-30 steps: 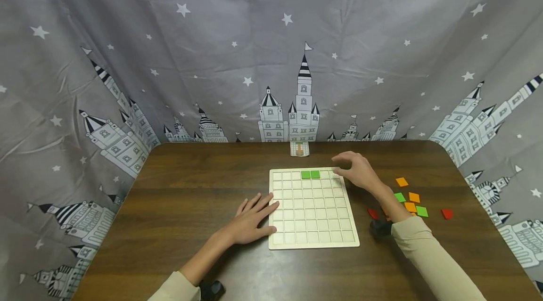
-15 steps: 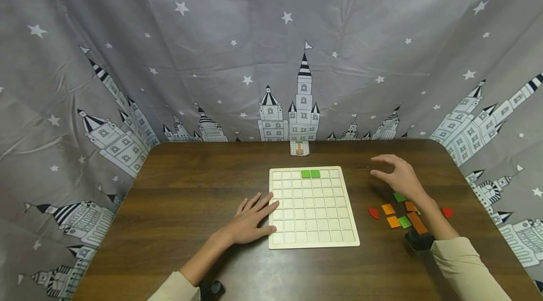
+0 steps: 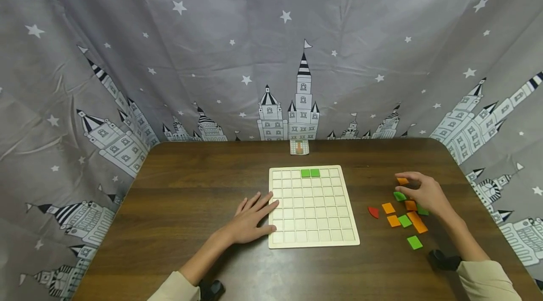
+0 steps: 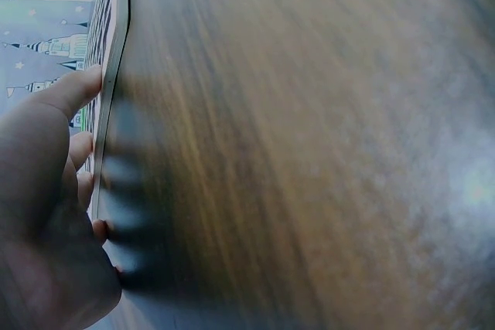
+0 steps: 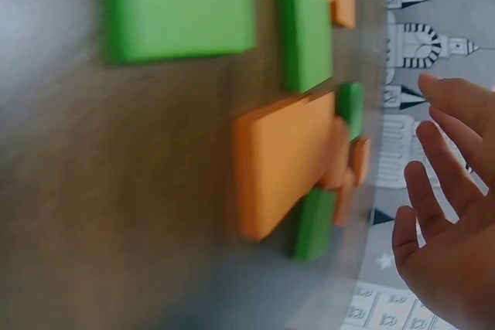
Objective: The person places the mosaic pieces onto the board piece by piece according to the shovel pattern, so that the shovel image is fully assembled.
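Observation:
A pale grid board (image 3: 314, 207) lies on the table, with two green square tiles (image 3: 310, 173) side by side in its far row. My left hand (image 3: 250, 221) rests at the board's left edge, fingers spread and straight; the left wrist view shows the thumb and fingertips on the rim. Above the loose pieces on the right hovers my right hand (image 3: 426, 192), thumb and fingers apart and holding nothing. Nearest its fingertips are an orange tile (image 3: 402, 181) and a green piece (image 3: 399, 196). In the right wrist view, its loosely bent fingers (image 5: 447, 168) are apart from the pieces.
Around the right hand lie more orange and green pieces, including an orange rectangular block (image 3: 417, 222), a green square tile (image 3: 415, 242) and a red rounded piece (image 3: 373, 212). A small printed card (image 3: 299, 147) stands at the table's far edge, before a grey curtain (image 3: 212, 56).
My right hand has moved from the board's far right corner rightward and nearer, over the loose pieces. The forearm uncovers several orange and green pieces. My left hand has stayed in place.

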A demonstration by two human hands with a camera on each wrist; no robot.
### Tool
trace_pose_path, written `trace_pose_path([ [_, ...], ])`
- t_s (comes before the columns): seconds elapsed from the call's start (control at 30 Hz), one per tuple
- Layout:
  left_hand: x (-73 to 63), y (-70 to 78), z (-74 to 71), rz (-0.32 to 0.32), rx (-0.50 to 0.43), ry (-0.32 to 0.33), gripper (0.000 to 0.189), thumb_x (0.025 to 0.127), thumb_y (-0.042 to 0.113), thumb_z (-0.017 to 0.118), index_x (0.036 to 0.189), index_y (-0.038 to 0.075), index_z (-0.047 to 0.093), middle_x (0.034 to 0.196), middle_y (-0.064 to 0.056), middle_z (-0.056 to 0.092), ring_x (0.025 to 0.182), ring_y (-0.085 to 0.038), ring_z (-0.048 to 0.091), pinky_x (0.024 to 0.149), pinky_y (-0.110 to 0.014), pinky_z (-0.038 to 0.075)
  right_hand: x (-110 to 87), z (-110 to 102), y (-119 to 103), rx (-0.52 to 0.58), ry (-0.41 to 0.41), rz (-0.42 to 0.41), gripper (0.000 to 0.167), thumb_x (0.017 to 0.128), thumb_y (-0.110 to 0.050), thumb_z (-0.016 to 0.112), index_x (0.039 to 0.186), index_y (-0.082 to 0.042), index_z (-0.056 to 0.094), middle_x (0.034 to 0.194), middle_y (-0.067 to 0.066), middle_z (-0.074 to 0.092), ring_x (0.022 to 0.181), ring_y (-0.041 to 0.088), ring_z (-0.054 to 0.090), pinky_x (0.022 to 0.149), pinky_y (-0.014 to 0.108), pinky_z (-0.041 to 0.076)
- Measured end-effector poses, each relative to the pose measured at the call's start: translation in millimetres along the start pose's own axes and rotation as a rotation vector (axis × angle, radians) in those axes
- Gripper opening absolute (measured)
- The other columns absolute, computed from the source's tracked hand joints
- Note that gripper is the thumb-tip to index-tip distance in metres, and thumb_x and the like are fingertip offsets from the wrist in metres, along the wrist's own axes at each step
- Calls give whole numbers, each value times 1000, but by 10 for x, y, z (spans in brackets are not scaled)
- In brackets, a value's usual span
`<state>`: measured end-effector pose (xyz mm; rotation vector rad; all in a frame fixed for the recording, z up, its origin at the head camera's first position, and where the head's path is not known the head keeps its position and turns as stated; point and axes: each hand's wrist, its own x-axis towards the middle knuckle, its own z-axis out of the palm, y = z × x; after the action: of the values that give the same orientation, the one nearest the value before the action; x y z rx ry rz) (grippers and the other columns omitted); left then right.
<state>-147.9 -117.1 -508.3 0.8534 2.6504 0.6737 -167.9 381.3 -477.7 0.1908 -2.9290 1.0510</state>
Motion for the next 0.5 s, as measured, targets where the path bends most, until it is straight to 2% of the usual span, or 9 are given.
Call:
trace_pose_path([
  [0.13,-2,-6,8,10,-9,12,69,98,47,58,157,17,36,164,-9,22,149,-40,12,111,-66,5,-59,20,73,-16,-54,14,43,93,-19,73,127,5,64,132,33,54,122,56,45,93,71,35],
  [0.23,0,4,-8,3,-4,6,69,98,48,57,157,18,36,164,-8,22,149,-39,12,112,-66,5,-78,40,118,-15,-79,18,40,92,-17,74,126,4,65,133,35,52,121,57,45,92,71,36],
  [0.5,20,8,-16,-19,14,-22,69,99,50,56,158,21,34,165,-5,19,150,-36,9,113,-64,4,-84,72,151,-10,-102,43,36,94,-16,72,123,3,68,133,36,51,121,58,44,92,70,36],
])
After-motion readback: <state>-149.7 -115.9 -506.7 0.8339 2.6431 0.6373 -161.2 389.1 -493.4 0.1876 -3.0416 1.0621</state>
